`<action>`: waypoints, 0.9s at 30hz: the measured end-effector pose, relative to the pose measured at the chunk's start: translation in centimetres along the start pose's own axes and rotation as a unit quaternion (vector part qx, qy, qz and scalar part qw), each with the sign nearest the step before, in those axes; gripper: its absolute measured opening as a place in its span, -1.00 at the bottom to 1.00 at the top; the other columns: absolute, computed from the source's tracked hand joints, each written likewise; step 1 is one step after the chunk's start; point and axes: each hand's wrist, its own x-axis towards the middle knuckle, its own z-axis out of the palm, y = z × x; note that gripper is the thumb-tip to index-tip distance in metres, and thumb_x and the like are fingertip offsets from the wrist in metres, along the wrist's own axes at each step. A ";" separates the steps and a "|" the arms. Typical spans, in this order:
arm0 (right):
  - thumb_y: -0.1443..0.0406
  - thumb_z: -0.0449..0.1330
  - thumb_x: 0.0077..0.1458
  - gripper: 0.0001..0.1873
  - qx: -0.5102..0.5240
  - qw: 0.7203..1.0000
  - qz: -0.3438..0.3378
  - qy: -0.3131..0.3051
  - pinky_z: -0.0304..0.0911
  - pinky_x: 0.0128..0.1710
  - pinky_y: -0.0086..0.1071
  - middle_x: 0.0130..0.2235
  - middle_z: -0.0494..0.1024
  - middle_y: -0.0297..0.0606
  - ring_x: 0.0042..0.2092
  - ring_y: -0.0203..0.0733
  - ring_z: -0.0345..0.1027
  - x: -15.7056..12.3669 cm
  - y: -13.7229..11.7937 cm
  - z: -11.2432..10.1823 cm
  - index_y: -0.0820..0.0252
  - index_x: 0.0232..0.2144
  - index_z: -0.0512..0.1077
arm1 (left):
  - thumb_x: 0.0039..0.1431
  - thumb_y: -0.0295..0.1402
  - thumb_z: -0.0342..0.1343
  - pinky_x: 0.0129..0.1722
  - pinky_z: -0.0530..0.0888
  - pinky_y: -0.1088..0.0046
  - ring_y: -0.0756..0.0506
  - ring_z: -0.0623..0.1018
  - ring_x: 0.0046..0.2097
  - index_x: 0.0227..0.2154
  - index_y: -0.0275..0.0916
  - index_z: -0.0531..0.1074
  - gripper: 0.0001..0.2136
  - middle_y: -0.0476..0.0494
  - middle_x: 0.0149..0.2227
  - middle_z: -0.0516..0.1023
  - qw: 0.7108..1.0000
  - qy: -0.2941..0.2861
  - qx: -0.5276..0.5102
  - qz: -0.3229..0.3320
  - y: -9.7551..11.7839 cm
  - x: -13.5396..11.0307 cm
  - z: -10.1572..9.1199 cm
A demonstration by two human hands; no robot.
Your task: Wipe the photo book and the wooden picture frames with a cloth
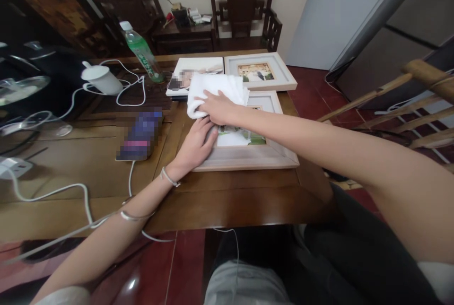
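Observation:
A folded white cloth (pixel 214 85) lies over the upper left part of a pale wooden picture frame (pixel 248 161) on the table. My right hand (pixel 222 108) presses down on this cloth from above, its fingers bent and somewhat spread over it. My left hand (pixel 196 143) rests flat along the frame's left side, fingers stretched and thumb apart, just below the cloth. Part of a green outdoor photo shows inside the frame; my right forearm crosses in front of the rest. Behind it lie a second pale frame (pixel 283 75) and a white-edged photo panel (pixel 204 64).
To the left on the wooden table (pixel 227 201) are a phone (pixel 140 135) with a cable, a green-tinted bottle (pixel 144 54), a white lidded cup (pixel 102 79), a white charger (pixel 16 168) and loose white cables. A wooden chair (pixel 418 92) stands at right.

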 end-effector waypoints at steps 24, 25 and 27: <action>0.57 0.02 0.10 -0.45 -0.011 0.970 0.202 -0.136 0.23 -0.24 -0.16 0.08 0.53 0.14 -0.18 0.01 0.46 -14.2 5.7 0.1 0.23 0.03 0.58 | 0.47 -0.18 -0.15 0.49 0.18 0.01 -0.26 0.28 0.47 0.22 -0.36 0.42 -0.53 -0.40 0.37 0.41 0.997 0.014 0.011 -0.073 0.5 -0.5 0.5; 0.59 0.02 0.08 -0.43 0.000 0.969 0.199 -0.148 0.26 -0.25 -0.15 0.11 0.53 0.13 -0.12 0.05 0.48 -14.7 4.6 -0.1 0.21 0.03 0.59 | 0.47 -0.18 -0.14 0.49 0.18 0.00 -0.27 0.28 0.47 0.22 -0.35 0.42 -0.53 -0.40 0.36 0.42 0.997 0.015 0.010 -0.072 0.5 -0.6 0.5; 0.61 0.02 0.03 -0.40 0.020 0.970 0.178 -0.163 0.33 -0.23 -0.11 0.21 0.52 0.04 0.10 0.17 0.45 -15.7 1.9 -0.4 0.15 0.01 0.61 | 0.48 -0.16 -0.14 0.48 0.18 -0.02 -0.28 0.28 0.46 0.22 -0.34 0.43 -0.53 -0.40 0.36 0.42 0.997 0.016 0.006 -0.071 0.5 -0.6 0.5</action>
